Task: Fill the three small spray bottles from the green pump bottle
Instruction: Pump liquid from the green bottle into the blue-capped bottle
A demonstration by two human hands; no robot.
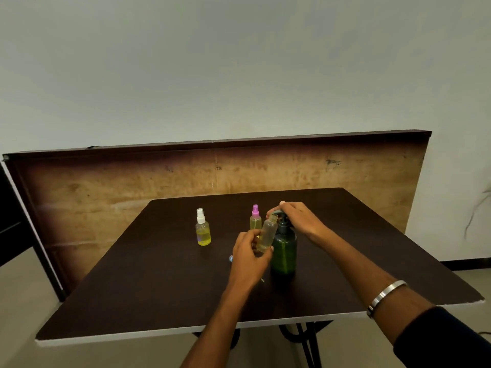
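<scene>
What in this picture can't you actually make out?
- Pump spout of the green pump bottle: hidden under the right hand, head view.
- Liquid level in the uncapped bottle: too faint, partly covered by the left hand.
- Small bluish thing beside that hand: mostly hidden, too small.

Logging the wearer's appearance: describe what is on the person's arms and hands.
Both hands are bare, without gloves: left hand, right hand. A silver metal bangle circles the right wrist, and a dark sleeve covers that arm above it. No sleeve shows on the left forearm.
</scene>
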